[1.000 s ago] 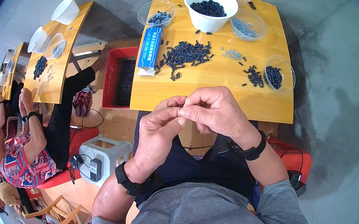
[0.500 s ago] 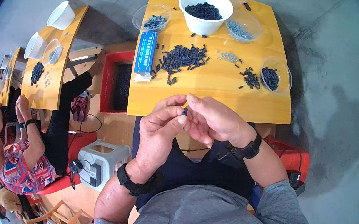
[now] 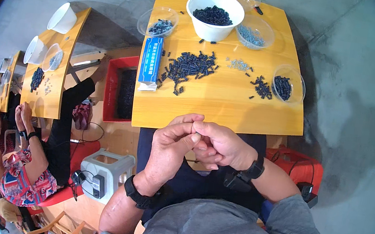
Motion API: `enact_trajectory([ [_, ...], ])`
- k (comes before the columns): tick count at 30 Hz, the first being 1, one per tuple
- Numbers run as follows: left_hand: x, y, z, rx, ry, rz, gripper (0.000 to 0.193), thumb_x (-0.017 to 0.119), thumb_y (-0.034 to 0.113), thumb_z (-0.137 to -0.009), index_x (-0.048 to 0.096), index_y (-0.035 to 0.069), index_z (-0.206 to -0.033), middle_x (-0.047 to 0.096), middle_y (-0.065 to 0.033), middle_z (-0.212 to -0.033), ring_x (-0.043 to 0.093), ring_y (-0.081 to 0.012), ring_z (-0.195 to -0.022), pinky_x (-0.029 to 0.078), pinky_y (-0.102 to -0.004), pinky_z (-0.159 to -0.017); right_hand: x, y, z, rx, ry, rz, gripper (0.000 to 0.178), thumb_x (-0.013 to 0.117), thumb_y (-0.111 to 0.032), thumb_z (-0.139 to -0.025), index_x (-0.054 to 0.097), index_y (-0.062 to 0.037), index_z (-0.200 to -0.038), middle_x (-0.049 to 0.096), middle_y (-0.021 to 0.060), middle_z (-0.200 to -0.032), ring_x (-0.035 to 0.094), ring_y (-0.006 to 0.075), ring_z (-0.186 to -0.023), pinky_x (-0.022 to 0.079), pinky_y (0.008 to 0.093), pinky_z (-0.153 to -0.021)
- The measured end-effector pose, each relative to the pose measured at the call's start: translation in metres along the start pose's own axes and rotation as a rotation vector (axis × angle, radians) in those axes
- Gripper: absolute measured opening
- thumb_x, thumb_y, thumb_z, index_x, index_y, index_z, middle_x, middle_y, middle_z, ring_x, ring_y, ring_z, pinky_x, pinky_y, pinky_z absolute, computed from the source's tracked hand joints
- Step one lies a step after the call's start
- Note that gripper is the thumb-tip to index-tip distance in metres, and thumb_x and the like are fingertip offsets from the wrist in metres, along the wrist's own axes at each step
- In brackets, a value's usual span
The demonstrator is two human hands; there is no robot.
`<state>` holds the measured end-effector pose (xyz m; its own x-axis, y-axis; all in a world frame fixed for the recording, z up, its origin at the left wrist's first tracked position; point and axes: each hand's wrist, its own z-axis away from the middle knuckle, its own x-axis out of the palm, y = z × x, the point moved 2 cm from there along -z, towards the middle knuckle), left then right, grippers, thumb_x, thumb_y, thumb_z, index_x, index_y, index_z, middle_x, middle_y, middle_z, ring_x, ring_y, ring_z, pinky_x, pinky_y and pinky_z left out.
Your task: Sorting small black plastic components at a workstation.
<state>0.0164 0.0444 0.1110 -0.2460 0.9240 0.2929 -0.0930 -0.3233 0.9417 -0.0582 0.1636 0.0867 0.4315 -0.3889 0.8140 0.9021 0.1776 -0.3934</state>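
My left hand (image 3: 166,145) and my right hand (image 3: 229,147) meet fingertip to fingertip just off the table's near edge, above my lap. Thumb and forefinger of the left are pinched on a small black piece, now covered by the fingers. The right thumb and bent fingers press together at the same spot; what lies in them is hidden. Beyond, on the wooden table (image 3: 227,106), lie a large heap of short black cylindrical pieces (image 3: 189,65), a smaller black heap (image 3: 263,87) and some small grey pieces (image 3: 239,65).
A white bowl (image 3: 212,33) of black pieces stands at the back. Clear tubs hold grey pieces (image 3: 250,36), mixed pieces (image 3: 160,27) and black pieces (image 3: 281,87). A blue box (image 3: 150,61) lies at left, above a red bin (image 3: 112,87). Another person (image 3: 28,173) works at left.
The right thumb and fingers have closed in on the left fingertips, and the small black piece that showed between them is now covered. Both hands sit slightly lower in view.
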Motion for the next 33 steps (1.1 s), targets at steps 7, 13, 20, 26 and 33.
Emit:
enact_trajectory([
  [7, -0.004, -0.017, -0.005, -0.093, 0.029, 0.062, 0.021, 0.053, -0.008, -0.084, 0.067, -0.002, -0.098, 0.059, -0.011, -0.116, 0.057, -0.0157, -0.102, 0.043, -0.0296, -0.091, -0.004, 0.022, -0.011, -0.127, 0.071, -0.243, 0.044, 0.047, -0.046, -0.093, 0.043, -0.0131, -0.063, 0.028, -0.006, -0.045, 0.032, 0.0061, -0.032, 0.037, 0.0269, -0.032],
  [13, 0.001, -0.029, -0.011, -0.24, -0.028, 0.138, 0.022, 0.056, -0.004, -0.086, 0.063, -0.003, -0.106, 0.061, -0.0089, -0.112, 0.058, -0.0144, -0.098, 0.045, -0.0279, -0.089, -0.019, 0.01, 0.004, -0.191, 0.264, 0.031, 0.039, 0.047, -0.041, -0.095, 0.051, -0.0096, -0.071, 0.035, -0.005, -0.049, 0.034, 0.0052, -0.035, 0.039, 0.0262, -0.033],
  [20, -0.002, -0.062, -0.029, -0.299, 0.116, -0.047, 0.024, 0.062, 0.002, -0.084, 0.061, -0.004, -0.107, 0.064, -0.0063, -0.092, 0.059, -0.0116, -0.083, 0.048, -0.0231, -0.076, -0.068, -0.098, 0.095, -0.682, 1.305, 1.454, 0.034, 0.062, -0.029, -0.086, 0.058, 0.0014, -0.071, 0.058, 0.0149, -0.062, 0.056, 0.0223, -0.056, 0.043, 0.0353, -0.054],
  [26, -0.036, -0.084, -0.046, -0.24, 0.211, -0.291, 0.024, 0.064, 0.005, -0.082, 0.062, -0.006, -0.104, 0.062, -0.0029, -0.081, 0.055, -0.0092, -0.071, 0.045, -0.0219, -0.064, -0.123, -0.131, 0.131, -0.467, 1.531, 1.647, 0.034, 0.063, -0.034, -0.082, 0.065, -0.0001, -0.08, 0.063, 0.0205, -0.073, 0.062, 0.0367, -0.069, 0.048, 0.0421, -0.062],
  [33, -0.055, -0.087, -0.061, -0.305, 0.276, -0.171, 0.019, 0.06, 0.006, -0.086, 0.062, -0.006, -0.1, 0.065, -0.0088, -0.085, 0.064, -0.0135, -0.078, 0.049, -0.0243, -0.062, -0.124, -0.129, 0.102, -0.69, 1.405, 1.692, 0.02, 0.061, -0.023, -0.082, 0.065, -0.0031, -0.082, 0.063, 0.0184, -0.075, 0.063, 0.035, -0.071, 0.049, 0.0397, -0.063],
])
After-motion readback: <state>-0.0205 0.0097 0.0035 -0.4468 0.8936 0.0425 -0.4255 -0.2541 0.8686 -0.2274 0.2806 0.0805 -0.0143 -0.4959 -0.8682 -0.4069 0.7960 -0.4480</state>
